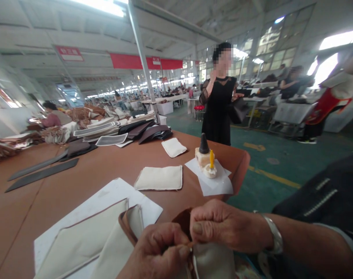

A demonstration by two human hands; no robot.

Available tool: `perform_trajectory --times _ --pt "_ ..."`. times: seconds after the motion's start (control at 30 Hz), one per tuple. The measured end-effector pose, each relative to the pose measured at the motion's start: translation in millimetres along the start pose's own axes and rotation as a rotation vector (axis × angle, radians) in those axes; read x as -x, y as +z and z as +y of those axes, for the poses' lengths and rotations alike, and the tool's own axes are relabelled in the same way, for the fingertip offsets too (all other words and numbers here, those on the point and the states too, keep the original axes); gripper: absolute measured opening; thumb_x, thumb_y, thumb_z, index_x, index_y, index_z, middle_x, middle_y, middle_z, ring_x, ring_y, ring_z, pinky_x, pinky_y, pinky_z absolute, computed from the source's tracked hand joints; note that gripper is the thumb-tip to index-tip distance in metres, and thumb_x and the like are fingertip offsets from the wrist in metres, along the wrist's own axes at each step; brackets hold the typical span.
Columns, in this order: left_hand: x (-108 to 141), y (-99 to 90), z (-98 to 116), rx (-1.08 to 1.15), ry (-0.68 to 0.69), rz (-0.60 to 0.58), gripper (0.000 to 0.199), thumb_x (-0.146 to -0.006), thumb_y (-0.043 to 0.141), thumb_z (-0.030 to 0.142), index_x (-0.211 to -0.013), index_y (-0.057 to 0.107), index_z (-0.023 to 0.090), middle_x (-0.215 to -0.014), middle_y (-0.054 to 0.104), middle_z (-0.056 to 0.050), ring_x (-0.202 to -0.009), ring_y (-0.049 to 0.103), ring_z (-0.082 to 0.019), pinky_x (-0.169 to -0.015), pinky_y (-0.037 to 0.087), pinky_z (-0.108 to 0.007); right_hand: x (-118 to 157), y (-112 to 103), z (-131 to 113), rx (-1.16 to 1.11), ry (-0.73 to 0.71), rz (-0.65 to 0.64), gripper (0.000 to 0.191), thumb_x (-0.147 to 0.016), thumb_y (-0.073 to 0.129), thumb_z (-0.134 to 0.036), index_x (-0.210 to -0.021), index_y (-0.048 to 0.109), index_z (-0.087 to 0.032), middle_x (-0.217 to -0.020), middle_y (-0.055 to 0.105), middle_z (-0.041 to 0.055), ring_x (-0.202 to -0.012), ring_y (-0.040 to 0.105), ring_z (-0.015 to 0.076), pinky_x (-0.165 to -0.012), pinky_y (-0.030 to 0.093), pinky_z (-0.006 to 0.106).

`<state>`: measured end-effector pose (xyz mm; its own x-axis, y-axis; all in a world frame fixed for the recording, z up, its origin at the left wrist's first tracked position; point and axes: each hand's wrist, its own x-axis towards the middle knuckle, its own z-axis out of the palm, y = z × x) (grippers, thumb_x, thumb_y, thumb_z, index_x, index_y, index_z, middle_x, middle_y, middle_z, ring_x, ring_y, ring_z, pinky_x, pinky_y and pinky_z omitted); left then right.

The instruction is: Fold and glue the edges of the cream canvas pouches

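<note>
My left hand [160, 252] pinches the edge of a brown and cream fabric piece [214, 257] near the bottom centre. Beside it, my right hand [223, 226], with a silver bracelet at the wrist, is closed on the same piece, its thumb bent along the top. The fingertips of both hands nearly meet at a brown seam. Left of them, cream panels with brown edging [86, 236] lie over a white board [109, 190]. Two small cream pads, one nearer [159, 178] and one farther [174, 147], rest on the brown tabletop.
A black cone [204, 144] and a yellow-handled tool [211, 159] stand on white paper [220, 186] at the table's right corner. Dark strips [43, 174] and stacked pieces [101, 130] lie at the left. A person in black [218, 104] stands beyond the table [107, 162].
</note>
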<state>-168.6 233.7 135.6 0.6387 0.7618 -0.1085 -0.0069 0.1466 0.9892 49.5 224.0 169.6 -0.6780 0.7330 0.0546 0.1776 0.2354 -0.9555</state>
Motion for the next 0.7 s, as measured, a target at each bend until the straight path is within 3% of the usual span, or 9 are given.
perform_trajectory --times 0.2,0.3,0.4,0.53,0.63,0.7 --pt "1 0.3 9 -0.147 0.032 -0.026 0.040 -0.076 0.073 0.046 -0.064 0.055 0.013 -0.060 0.048 0.000 -0.054 0.037 -0.008 -0.050 0.025 -0.021 -6 5 20 0.043 -0.123 -0.002 0.014 -0.084 0.059 -0.023 -0.077 0.055 -0.011 -0.070 0.051 -0.0005 -0.061 0.042 0.0073 -0.053 0.034 0.015" --pt "1 -0.3 11 -0.226 0.091 -0.057 0.033 -0.080 0.067 0.040 -0.064 0.055 0.013 -0.063 0.048 0.000 -0.055 0.038 -0.009 -0.050 0.028 -0.021 -3 -3 23 -0.028 -0.092 -0.058 0.021 -0.085 0.063 -0.030 -0.084 0.058 -0.009 -0.075 0.053 0.0016 -0.065 0.044 0.0092 -0.057 0.036 0.018" --pt "0 0.7 10 -0.299 0.063 -0.029 0.032 -0.081 0.064 0.039 -0.065 0.053 0.014 -0.063 0.045 0.001 -0.058 0.037 -0.010 -0.051 0.027 -0.022 -2 -12 7 -0.041 0.009 -0.122 0.035 -0.096 0.054 -0.043 -0.089 0.059 -0.009 -0.078 0.051 0.0014 -0.068 0.042 0.0092 -0.060 0.034 0.020" --pt "-2 2.4 10 -0.393 0.123 0.021 0.030 -0.079 0.062 0.037 -0.062 0.049 0.016 -0.062 0.045 0.001 -0.058 0.037 -0.011 -0.051 0.027 -0.023 -8 -6 -14 0.228 -0.039 -0.103 0.036 -0.103 0.042 -0.039 -0.083 0.054 -0.012 -0.076 0.049 0.0003 -0.067 0.043 0.0088 -0.060 0.034 0.019" --pt "1 -0.7 14 -0.440 0.174 0.065 0.015 -0.072 0.063 0.019 -0.065 0.050 0.016 -0.062 0.043 0.004 -0.058 0.035 -0.009 -0.051 0.026 -0.022 -13 4 -10 0.222 -0.026 -0.071 0.034 -0.097 0.053 -0.040 -0.079 0.054 -0.011 -0.072 0.051 0.0003 -0.064 0.044 0.0083 -0.055 0.033 0.017" --pt "7 -5.4 17 -0.392 0.118 0.061 0.019 -0.063 0.063 0.007 -0.074 0.051 0.017 -0.066 0.045 0.006 -0.060 0.037 -0.009 -0.052 0.027 -0.020 -13 6 -2 0.122 0.007 -0.015 0.042 -0.094 0.058 -0.048 -0.078 0.058 -0.010 -0.070 0.051 0.0006 -0.062 0.042 0.0078 -0.052 0.032 0.016"
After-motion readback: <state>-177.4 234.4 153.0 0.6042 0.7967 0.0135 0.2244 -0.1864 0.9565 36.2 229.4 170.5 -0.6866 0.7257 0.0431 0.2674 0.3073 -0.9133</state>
